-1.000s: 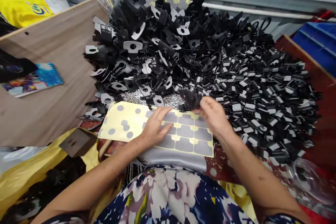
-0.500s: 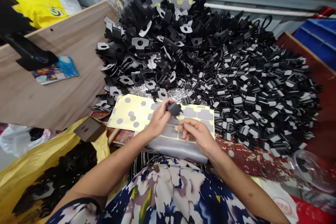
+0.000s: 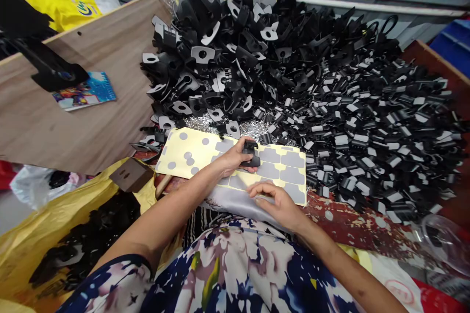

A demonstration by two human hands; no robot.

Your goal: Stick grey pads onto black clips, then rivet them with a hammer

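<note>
1. One floral garment (image 3: 235,269), worn by the person, fills the space nearest the sticker sheet (image 3: 171,151), the yellow-backed landmark here.
2. The right hand (image 3: 279,205) is over the sheet's near edge, fingers loosely bent; whether anything is pinched between them, I cannot tell.
3. Silvery-grey material (image 3: 235,200) shows along the sheet's near edge, on the worn red bench (image 3: 348,222).
4. To the sheet's left, a yellow bag (image 3: 66,210) contains black pieces, with a brown block (image 3: 131,175) at its rim.
5. The left hand (image 3: 234,159), above the sheet's middle, grips a black plastic clip piece (image 3: 252,160).
6. Just beyond the sheet lie small metal parts (image 3: 257,129).
7. Right of and beyond the sheet spreads a heap of small clip pieces (image 3: 363,134), many bearing grey patches.
8. Directly beyond the sheet rises a pile of larger black pieces (image 3: 201,54), some grey-faced with round holes.
</note>
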